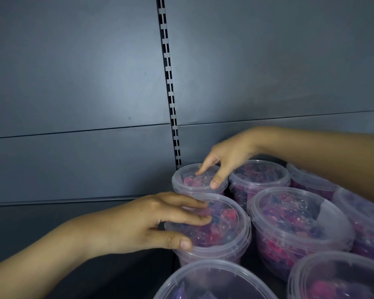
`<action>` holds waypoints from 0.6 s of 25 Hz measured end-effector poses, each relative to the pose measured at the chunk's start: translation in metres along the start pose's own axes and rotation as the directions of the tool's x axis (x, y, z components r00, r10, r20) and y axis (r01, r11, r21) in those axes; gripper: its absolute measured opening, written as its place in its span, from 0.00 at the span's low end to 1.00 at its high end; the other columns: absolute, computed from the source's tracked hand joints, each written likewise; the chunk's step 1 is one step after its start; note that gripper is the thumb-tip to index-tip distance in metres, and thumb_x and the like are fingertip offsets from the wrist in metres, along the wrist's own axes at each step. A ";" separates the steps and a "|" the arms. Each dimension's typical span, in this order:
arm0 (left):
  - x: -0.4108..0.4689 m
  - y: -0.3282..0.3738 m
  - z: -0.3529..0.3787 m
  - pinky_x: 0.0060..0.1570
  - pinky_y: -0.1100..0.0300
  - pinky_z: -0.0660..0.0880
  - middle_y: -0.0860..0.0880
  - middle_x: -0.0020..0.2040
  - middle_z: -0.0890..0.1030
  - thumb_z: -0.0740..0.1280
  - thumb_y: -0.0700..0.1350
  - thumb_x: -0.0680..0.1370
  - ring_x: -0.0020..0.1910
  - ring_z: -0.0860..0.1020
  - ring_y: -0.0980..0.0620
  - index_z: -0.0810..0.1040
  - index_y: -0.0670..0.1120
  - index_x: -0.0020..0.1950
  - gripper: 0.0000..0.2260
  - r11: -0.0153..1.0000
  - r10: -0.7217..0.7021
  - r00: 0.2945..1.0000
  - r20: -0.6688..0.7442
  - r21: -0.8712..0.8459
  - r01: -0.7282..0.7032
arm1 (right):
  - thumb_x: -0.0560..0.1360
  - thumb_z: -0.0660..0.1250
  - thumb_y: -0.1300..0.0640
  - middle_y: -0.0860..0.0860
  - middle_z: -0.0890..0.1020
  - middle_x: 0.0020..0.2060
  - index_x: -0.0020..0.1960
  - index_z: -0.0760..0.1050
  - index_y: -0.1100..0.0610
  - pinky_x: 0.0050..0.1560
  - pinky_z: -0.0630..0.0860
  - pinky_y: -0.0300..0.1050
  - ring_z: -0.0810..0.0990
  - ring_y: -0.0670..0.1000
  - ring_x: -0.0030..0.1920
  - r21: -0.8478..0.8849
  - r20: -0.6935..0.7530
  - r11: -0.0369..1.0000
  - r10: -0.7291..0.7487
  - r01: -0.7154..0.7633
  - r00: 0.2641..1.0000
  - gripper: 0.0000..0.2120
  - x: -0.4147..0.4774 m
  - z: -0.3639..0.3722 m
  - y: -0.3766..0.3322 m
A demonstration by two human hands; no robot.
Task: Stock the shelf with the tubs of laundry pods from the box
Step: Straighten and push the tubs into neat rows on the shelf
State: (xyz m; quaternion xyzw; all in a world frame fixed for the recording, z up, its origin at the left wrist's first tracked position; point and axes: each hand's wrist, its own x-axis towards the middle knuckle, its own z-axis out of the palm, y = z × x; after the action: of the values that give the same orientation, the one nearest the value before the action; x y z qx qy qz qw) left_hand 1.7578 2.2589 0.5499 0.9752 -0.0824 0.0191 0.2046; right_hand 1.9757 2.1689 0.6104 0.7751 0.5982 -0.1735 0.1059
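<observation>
Grey shelf [52, 234]: tubs are standing in touching rows along its right part. Left hand [138, 221] is lying straight-fingered across the second tub [225, 229]. Right hand [229, 156] is resting its fingertips on the rear tub [186, 182] at the back edge. Neither is gripping. Risk: a sideways nudge may be jostling neighbours or popping a lid.

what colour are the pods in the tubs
Mixed pink, red and purple pods, best in the head view.

The bottom edge cuts the front-left tub [214, 281]; a forearm [322, 152] partly hides the back-right tub [309, 180].
</observation>
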 end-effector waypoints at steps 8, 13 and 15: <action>0.003 -0.014 0.007 0.70 0.59 0.63 0.74 0.68 0.61 0.52 0.77 0.66 0.69 0.61 0.72 0.59 0.79 0.61 0.23 1.000 0.014 1.000 -0.016 0.019 -0.013 | 0.74 0.60 0.37 0.49 0.82 0.48 0.52 0.79 0.53 0.56 0.73 0.44 0.79 0.49 0.51 -0.062 -0.304 0.994 -0.106 0.091 0.947 0.22 0.019 0.011 -0.006; 0.006 -0.020 0.010 0.70 0.57 0.64 0.73 0.68 0.63 0.53 0.75 0.68 0.69 0.61 0.71 0.61 0.76 0.63 0.24 1.000 0.017 0.999 -0.034 0.013 -0.017 | 0.73 0.64 0.38 0.47 0.71 0.69 0.69 0.70 0.49 0.64 0.62 0.37 0.69 0.48 0.68 0.012 -0.151 1.000 -0.027 0.029 0.988 0.28 0.004 0.015 0.003; 0.007 -0.023 0.013 0.70 0.56 0.64 0.71 0.69 0.64 0.54 0.75 0.67 0.69 0.62 0.70 0.62 0.75 0.64 0.25 1.000 0.011 0.999 -0.045 0.002 -0.011 | 0.71 0.63 0.35 0.49 0.79 0.57 0.60 0.76 0.54 0.57 0.71 0.41 0.77 0.50 0.57 -0.077 -0.266 0.997 -0.027 0.007 0.964 0.27 0.010 0.024 -0.008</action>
State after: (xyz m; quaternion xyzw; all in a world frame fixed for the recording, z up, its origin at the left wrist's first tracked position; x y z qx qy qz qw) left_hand 1.7689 2.2729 0.5291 0.9742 -0.0832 0.0421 0.2056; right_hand 1.9672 2.1709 0.5847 0.7817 0.6198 -0.0457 0.0520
